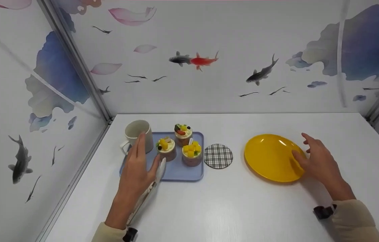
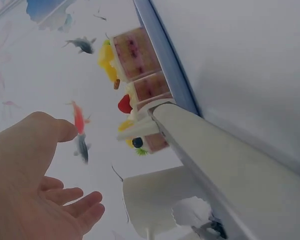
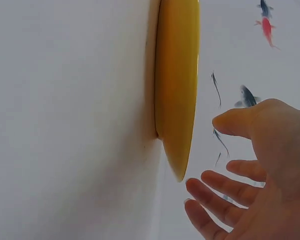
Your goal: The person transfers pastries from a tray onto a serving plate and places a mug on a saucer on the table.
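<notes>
My left hand (image 1: pixel 137 171) hovers over the left part of a blue tray (image 1: pixel 179 175), fingers extended and thumb apart, holding nothing. Beside it lies a long, narrow white utensil with metal edging (image 1: pixel 147 195), which looks like tongs; the hand partly hides it. A white mug (image 1: pixel 142 134) stands just beyond the fingertips. Several cups of layered cake topped with fruit, one with mango cubes (image 1: pixel 192 153), sit on the tray. My right hand (image 1: pixel 320 166) is at the right rim of a yellow plate (image 1: pixel 270 158), fingers loosely bent. In the right wrist view a gap separates its fingers (image 3: pixel 224 187) from the plate.
A round black-and-white checked coaster (image 1: pixel 218 156) lies between the tray and the plate. White panels (image 1: pixel 229 94) painted with fish and petals rise at the back and left of the white table (image 1: pixel 229 208).
</notes>
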### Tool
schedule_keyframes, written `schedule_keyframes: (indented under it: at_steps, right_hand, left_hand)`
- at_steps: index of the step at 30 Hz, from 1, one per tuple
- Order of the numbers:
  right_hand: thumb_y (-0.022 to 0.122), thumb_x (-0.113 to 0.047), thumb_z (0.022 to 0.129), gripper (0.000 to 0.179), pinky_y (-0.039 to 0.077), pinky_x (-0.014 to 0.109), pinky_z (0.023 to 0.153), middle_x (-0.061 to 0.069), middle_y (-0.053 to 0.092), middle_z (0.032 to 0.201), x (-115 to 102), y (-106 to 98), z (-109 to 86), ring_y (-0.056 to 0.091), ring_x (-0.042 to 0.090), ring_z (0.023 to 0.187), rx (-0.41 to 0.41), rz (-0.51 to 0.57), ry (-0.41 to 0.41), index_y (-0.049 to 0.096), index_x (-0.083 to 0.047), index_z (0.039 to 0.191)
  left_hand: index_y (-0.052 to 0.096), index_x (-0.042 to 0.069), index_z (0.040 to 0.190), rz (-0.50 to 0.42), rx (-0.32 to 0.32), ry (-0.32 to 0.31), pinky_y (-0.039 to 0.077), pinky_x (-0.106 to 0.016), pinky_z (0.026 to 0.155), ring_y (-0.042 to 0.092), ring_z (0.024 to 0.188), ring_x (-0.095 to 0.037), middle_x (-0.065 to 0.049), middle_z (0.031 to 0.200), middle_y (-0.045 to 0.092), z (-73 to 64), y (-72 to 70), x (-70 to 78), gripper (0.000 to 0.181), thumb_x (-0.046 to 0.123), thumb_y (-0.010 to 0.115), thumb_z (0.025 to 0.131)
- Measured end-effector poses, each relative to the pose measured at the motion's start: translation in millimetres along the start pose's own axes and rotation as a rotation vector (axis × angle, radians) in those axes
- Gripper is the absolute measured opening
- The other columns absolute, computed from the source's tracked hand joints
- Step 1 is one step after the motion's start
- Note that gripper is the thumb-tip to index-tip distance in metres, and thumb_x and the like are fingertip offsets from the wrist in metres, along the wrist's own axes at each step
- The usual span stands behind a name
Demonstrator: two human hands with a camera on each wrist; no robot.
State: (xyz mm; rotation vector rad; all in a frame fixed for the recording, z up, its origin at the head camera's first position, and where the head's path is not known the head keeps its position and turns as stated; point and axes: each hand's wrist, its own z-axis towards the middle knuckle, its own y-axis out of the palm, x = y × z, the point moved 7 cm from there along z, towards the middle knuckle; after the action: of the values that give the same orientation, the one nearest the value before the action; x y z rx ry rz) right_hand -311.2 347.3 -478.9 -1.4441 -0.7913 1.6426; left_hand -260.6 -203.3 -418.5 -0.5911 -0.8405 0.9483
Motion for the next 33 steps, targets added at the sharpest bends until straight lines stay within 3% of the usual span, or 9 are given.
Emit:
schedule_keyframes:
  at_steps: [3,8,13,17,20,25,28,33]
  right_hand:
    - [0.063,-0.03,0.108,0.076,0.055,0.068,0.101,0.037,0.042,0.153,9,4,0.8,0.055,0.051,0.122,-0.058,0.022,0.042,0.026,0.001,0.167]
    - [0.059,-0.018,0.107,0.064,0.057,0.063,0.101,0.038,0.044,0.151,16,6,3.5,0.057,0.05,0.122,-0.096,0.071,0.068,0.035,0.004,0.162]
    - [0.057,-0.013,0.107,0.061,0.058,0.062,0.102,0.037,0.049,0.145,19,10,5.4,0.059,0.05,0.121,-0.168,0.091,0.079,0.036,0.007,0.16]
    - [0.057,-0.012,0.107,0.059,0.057,0.062,0.103,0.036,0.051,0.142,21,11,5.1,0.059,0.05,0.12,-0.203,0.095,0.089,0.037,0.008,0.159]
    - [0.056,-0.013,0.107,0.057,0.058,0.061,0.103,0.037,0.052,0.141,22,12,4.4,0.06,0.051,0.119,-0.216,0.102,0.092,0.039,0.008,0.158]
    - [0.056,-0.013,0.108,0.057,0.059,0.06,0.102,0.039,0.052,0.143,23,12,4.1,0.061,0.052,0.12,-0.23,0.116,0.096,0.039,0.008,0.158]
    - [0.056,-0.014,0.109,0.057,0.058,0.061,0.103,0.039,0.051,0.144,24,13,4.2,0.06,0.051,0.121,-0.239,0.12,0.106,0.038,0.007,0.159]
    - [0.055,-0.014,0.11,0.057,0.056,0.063,0.105,0.039,0.051,0.145,27,15,4.2,0.059,0.052,0.122,-0.244,0.119,0.116,0.037,0.007,0.16]
  left_hand:
    - [0.029,0.0,0.169,0.0,-0.007,-0.01,0.049,-0.053,0.118,0.05,0.152,-0.04,-0.024,0.168,0.042,-9.9,-1.5,-9.4,0.089,0.023,0.08,0.099]
    - [0.03,-0.004,0.167,-0.012,-0.045,-0.054,0.049,-0.056,0.117,0.05,0.151,-0.045,-0.029,0.165,0.045,-26.6,-4.2,-23.5,0.091,0.022,0.083,0.098]
    - [0.023,-0.005,0.168,-0.029,-0.148,-0.171,0.039,-0.062,0.124,0.033,0.159,-0.047,-0.029,0.171,0.033,-42.3,-6.9,-37.7,0.095,0.029,0.081,0.1]
    - [0.016,-0.007,0.168,-0.05,-0.281,-0.3,0.033,-0.064,0.126,0.023,0.161,-0.05,-0.031,0.174,0.023,-52.1,-5.1,-46.8,0.103,0.041,0.077,0.102]
    - [0.017,-0.01,0.167,-0.043,-0.369,-0.37,0.035,-0.065,0.125,0.026,0.158,-0.051,-0.034,0.172,0.024,-58.0,-2.9,-49.6,0.108,0.056,0.072,0.101]
    - [0.033,-0.011,0.16,-0.008,-0.419,-0.413,0.042,-0.065,0.118,0.039,0.148,-0.049,-0.034,0.159,0.038,-68.1,-3.0,-49.4,0.111,0.074,0.066,0.096]
    - [0.036,-0.012,0.158,-0.012,-0.445,-0.424,0.046,-0.064,0.115,0.046,0.144,-0.05,-0.034,0.153,0.043,-74.9,-2.6,-49.4,0.114,0.074,0.072,0.092]
    - [0.023,-0.015,0.162,-0.052,-0.512,-0.468,0.044,-0.065,0.117,0.046,0.148,-0.056,-0.042,0.158,0.038,-83.8,-0.7,-52.4,0.127,0.063,0.087,0.085]
